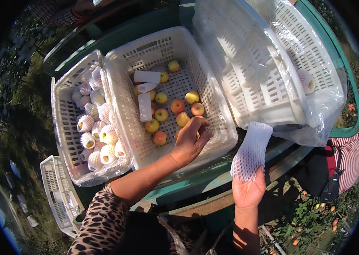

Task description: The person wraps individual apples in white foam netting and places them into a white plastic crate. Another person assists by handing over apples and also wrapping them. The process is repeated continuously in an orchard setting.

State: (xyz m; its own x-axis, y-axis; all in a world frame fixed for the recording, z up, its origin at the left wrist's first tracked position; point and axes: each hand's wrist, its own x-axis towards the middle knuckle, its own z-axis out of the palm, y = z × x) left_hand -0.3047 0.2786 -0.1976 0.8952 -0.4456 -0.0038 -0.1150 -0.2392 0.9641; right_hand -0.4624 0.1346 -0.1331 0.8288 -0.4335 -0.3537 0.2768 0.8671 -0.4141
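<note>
My left hand reaches over the near side of the middle white plastic crate, fingers curled beside loose red-and-yellow apples. Whether an apple sits inside the curl cannot be told, as the hand covers that spot. Outside the crate, my right hand holds a white foam net sleeve, its fingers inside the lower end and the thumb along the edge. More foam sleeves lie flattened on the apples at the crate's left side.
On the left, a plastic-lined crate holds several net-wrapped apples. Tilted crates with plastic film stand to the right, one with a wrapped apple. A green metal frame surrounds them. Another person's sleeve shows at top left.
</note>
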